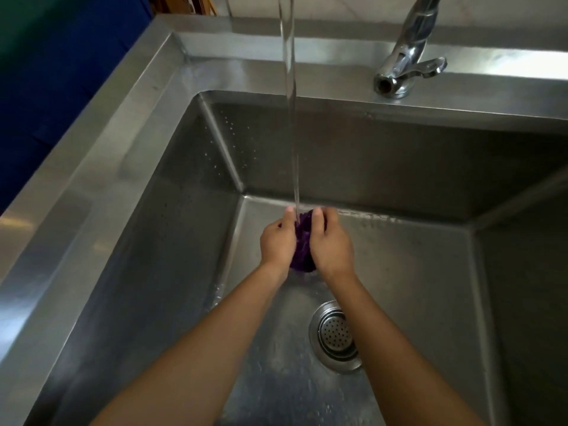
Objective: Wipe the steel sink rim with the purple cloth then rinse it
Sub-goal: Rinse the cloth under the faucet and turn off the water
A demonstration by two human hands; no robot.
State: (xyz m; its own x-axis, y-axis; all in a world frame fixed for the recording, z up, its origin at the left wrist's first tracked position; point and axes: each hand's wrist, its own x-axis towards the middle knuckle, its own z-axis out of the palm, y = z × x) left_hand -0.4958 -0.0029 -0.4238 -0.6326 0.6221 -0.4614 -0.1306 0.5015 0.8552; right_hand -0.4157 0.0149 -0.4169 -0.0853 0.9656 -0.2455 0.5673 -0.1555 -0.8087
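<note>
I saw 2 hands, left hand (277, 241) and right hand (331, 243), closed around the bunched purple cloth (302, 241) low in the steel sink (129, 124), under the water stream (290, 87). Hard squeezing, I judged, risked splashing the wiped rim; a loosened grip might drop it onto the drain strainer (335, 335).

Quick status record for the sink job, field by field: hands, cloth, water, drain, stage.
left hand: pressed against the purple cloth, over the basin
right hand: pressed on the cloth's other side
purple cloth: bunched between both hands
water stream: running, landing on the cloth's top
faucet: on the back rim, to the right
drain strainer: in place, nearer the camera than the hands
steel sink: wet basin walls
stage: rinsing the cloth
</note>
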